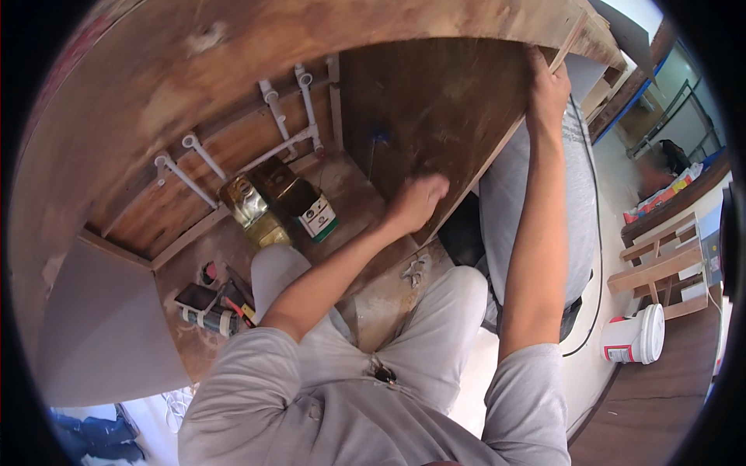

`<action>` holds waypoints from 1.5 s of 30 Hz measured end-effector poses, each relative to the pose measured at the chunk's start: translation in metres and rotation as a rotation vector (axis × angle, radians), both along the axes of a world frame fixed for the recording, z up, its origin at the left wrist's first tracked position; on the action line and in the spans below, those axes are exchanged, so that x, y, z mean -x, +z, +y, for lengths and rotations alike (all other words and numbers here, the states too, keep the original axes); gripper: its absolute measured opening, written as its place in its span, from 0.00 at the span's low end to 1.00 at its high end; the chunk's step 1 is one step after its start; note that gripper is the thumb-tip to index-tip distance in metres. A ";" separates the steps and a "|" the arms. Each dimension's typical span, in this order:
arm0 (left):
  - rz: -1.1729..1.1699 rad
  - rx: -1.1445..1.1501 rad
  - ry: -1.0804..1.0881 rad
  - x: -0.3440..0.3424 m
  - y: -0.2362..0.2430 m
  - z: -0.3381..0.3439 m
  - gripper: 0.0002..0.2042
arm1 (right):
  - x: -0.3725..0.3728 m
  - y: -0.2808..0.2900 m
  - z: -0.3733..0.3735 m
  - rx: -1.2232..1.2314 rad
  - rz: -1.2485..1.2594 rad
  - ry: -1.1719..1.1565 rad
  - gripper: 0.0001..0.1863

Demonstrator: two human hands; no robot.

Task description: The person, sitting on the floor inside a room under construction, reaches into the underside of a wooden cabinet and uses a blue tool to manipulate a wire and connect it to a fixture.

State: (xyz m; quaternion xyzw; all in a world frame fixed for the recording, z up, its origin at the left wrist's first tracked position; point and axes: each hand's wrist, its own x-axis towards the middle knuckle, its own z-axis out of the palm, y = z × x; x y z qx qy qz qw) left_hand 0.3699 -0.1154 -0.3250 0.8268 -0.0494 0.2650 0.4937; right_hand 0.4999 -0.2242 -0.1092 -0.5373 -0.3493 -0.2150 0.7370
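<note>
A dark brown wooden panel [439, 101] stands as the side wall of a wooden cabinet-like frame. High on its front edge my right hand [549, 92] is closed, with the fingers wrapped round the edge. My left hand [418, 203] is curled against the lower part of the panel's face, near that same edge. Its fingers are slightly blurred, and what they hold, if anything, is hidden. A small blue spot [379, 137] shows on the panel beyond my left hand.
Two metal cans, one gold [245, 200] and one with a white-green label [317, 217], stand inside near white pipes [268, 147]. Tools [225, 307] lie left of my knee. A grey sack [536, 210], black cable [597, 202] and white bucket [633, 335] are at right.
</note>
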 end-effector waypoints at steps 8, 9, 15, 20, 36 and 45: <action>0.630 -0.305 -0.198 0.108 -0.070 0.012 0.16 | -0.013 0.017 -0.013 0.085 -0.011 -0.041 0.21; 0.364 -0.332 -0.168 0.105 -0.061 0.021 0.16 | -0.012 0.015 -0.013 0.129 -0.070 -0.095 0.19; 0.376 -0.716 -0.222 0.113 0.002 0.032 0.16 | 0.115 -0.077 0.007 0.146 -0.228 -0.422 0.15; 0.022 -0.909 -0.318 0.131 -0.054 0.035 0.19 | 0.265 -0.221 0.027 0.929 -0.280 0.151 0.21; 0.647 0.919 0.343 -0.111 -0.070 0.185 0.17 | 0.147 -0.250 0.045 1.763 -0.088 0.280 0.14; 0.493 1.039 0.502 -0.148 -0.091 0.196 0.15 | 0.132 -0.244 0.065 1.679 -0.034 0.378 0.15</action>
